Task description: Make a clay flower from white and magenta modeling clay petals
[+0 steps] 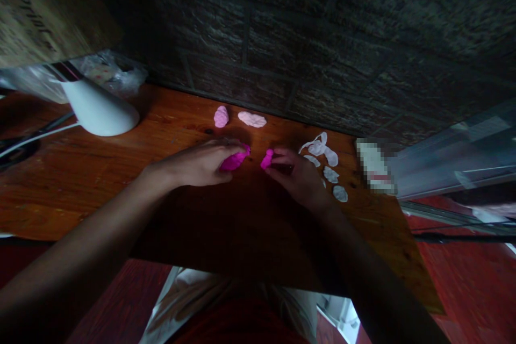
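Note:
My left hand (201, 163) is closed around a larger lump of bright magenta modelling clay (234, 160), which sticks out past the thumb and fingers. Opposite it, my right hand (296, 174) pinches a smaller magenta clay piece (266, 159) between thumb and fingers. The two magenta pieces are apart, with a narrow gap between them just above the wooden table (226, 226). Behind them lie a pink lump (221, 116) and a flatter pale pink piece (252, 119). Several thin whitish pieces (331, 174) lie beside my right hand, partly hidden by it.
A white lamp-like base (100, 110) with a cable stands at the left, near crumpled clear plastic (116, 75) and a cardboard box (52, 16). A dark brick-patterned wall (274, 37) borders the table's back. A blurred-out pale object (374, 166) and a translucent bin (455, 145) are at the right.

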`<state>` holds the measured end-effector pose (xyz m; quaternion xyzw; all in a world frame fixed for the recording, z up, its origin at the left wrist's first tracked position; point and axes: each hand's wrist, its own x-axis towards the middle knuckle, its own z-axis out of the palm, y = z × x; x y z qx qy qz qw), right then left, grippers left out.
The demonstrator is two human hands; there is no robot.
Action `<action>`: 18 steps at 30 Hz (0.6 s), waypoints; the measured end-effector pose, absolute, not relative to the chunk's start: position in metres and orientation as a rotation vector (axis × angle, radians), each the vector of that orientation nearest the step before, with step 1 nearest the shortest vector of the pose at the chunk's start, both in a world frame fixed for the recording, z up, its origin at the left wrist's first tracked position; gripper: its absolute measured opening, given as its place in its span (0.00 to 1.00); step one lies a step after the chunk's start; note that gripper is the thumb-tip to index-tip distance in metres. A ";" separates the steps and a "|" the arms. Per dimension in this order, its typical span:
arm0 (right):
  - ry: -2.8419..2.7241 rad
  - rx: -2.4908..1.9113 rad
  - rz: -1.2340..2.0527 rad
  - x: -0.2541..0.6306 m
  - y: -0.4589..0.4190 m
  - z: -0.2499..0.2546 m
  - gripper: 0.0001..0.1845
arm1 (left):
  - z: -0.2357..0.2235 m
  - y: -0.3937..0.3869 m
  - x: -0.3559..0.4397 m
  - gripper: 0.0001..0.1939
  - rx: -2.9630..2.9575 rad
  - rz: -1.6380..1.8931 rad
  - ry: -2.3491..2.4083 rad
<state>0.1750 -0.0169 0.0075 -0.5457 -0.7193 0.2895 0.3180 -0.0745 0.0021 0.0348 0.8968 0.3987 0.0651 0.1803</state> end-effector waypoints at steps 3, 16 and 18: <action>-1.828 -1.459 0.757 0.168 -0.017 0.006 0.16 | 0.036 0.002 -0.075 0.30 2.542 0.185 1.150; -0.729 -1.025 1.930 0.169 -0.022 0.030 0.16 | 0.036 -0.010 -0.044 0.14 1.862 1.061 0.795; -0.719 -0.983 1.960 0.167 -0.024 0.032 0.16 | 0.033 -0.012 -0.039 0.11 1.770 1.119 0.771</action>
